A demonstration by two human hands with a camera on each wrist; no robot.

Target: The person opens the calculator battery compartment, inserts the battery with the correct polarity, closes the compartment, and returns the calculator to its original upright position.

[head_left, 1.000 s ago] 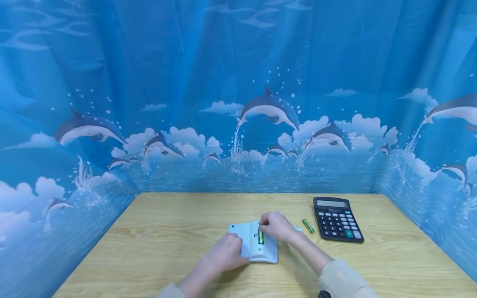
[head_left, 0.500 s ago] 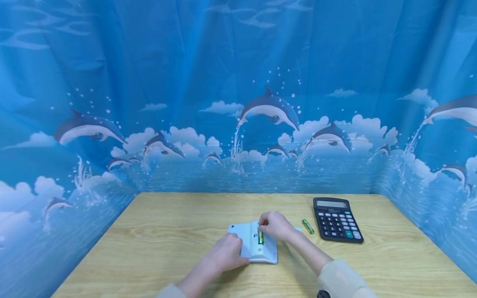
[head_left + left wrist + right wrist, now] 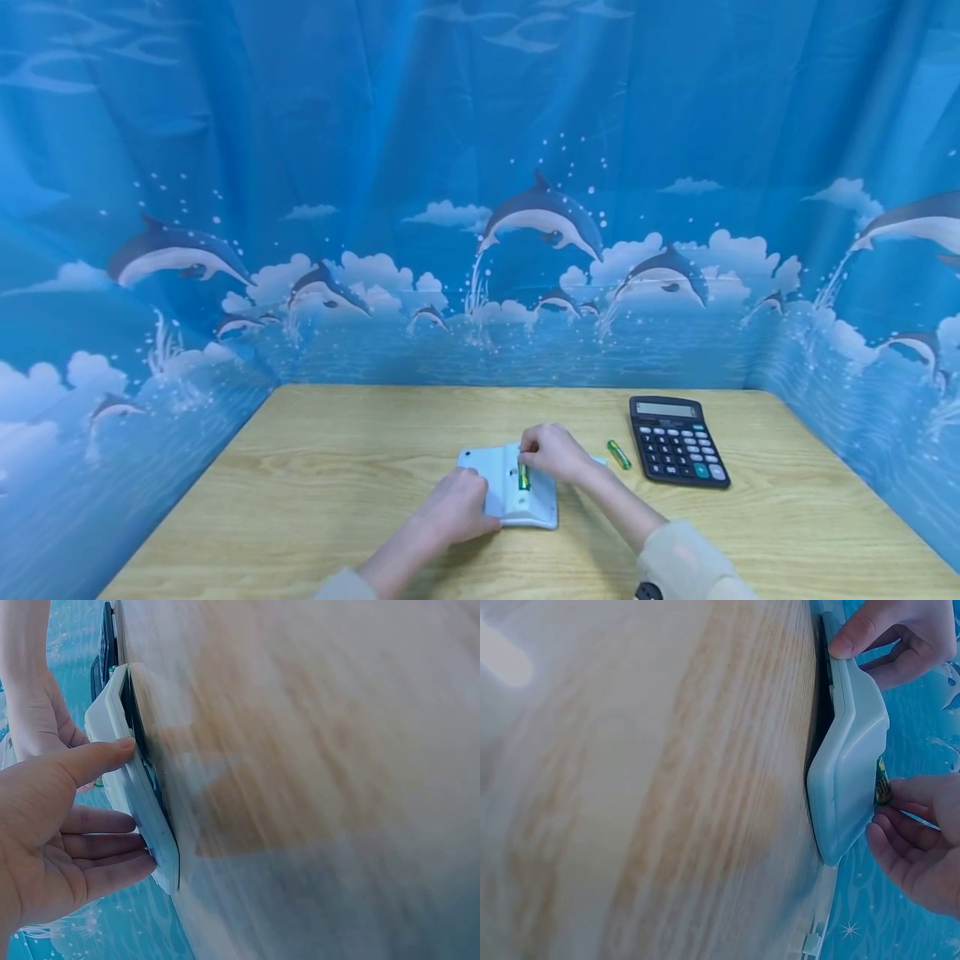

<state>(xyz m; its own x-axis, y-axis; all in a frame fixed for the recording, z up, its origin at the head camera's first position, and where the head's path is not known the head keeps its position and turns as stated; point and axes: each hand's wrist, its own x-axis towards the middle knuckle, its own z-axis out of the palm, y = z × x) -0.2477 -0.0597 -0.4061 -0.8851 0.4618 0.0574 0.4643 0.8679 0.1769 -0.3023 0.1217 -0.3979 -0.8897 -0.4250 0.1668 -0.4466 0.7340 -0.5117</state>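
A pale-blue calculator-like device [image 3: 495, 479] lies with its back up near the middle of the table, its face hidden. My left hand [image 3: 456, 507] grips its left and near edges; in the left wrist view the thumb [image 3: 105, 759] lies against its rim, with the other fingers on its back. A green battery [image 3: 523, 477] sits in the raised part of the back, its far end covered by my right hand [image 3: 557, 454]. In the right wrist view, that hand's thumb and fingertips pinch the end of the battery [image 3: 883, 781].
To the right lies a second green battery [image 3: 618, 454], beside a black desk calculator [image 3: 678, 442] with its keys up. A small pale piece with a tab [image 3: 812, 943] shows behind the right wrist. Dolphin-printed curtains [image 3: 480, 333] enclose the wooden table [image 3: 337, 450].
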